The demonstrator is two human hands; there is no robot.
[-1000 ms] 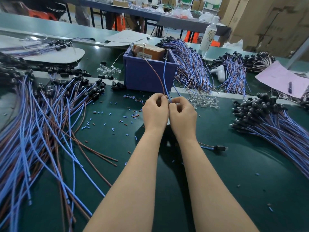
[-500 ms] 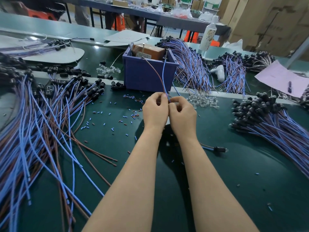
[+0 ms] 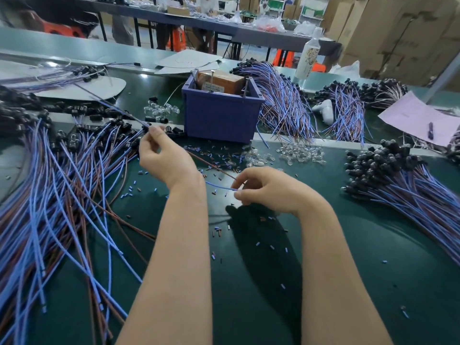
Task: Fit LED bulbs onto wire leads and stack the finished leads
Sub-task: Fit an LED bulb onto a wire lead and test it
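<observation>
My left hand (image 3: 165, 155) is raised at the edge of the big left pile of blue and brown leads (image 3: 62, 185). Its thumb and finger pinch the black socket end of a lead (image 3: 146, 126), and a blurred wire runs up-left from there. My right hand (image 3: 270, 190) hovers over the green mat (image 3: 249, 282), pinching the ends of a blue wire (image 3: 220, 186) and a brown wire (image 3: 211, 165) that stretch toward my left wrist. Loose clear LED bulbs (image 3: 300, 153) lie just beyond my right hand.
A blue bin (image 3: 221, 118) holding a brown box stands behind the hands. More lead bundles lie at right (image 3: 403, 180) and behind the bin (image 3: 286, 103). Another bulb heap (image 3: 161, 111), a bottle (image 3: 308, 58), pink paper (image 3: 418, 118) and scattered insulation scraps surround them.
The hands were pressed together in front of the bin; they have come apart. My left hand swung left to the pile, and my right hand dropped lower and right with the wire ends.
</observation>
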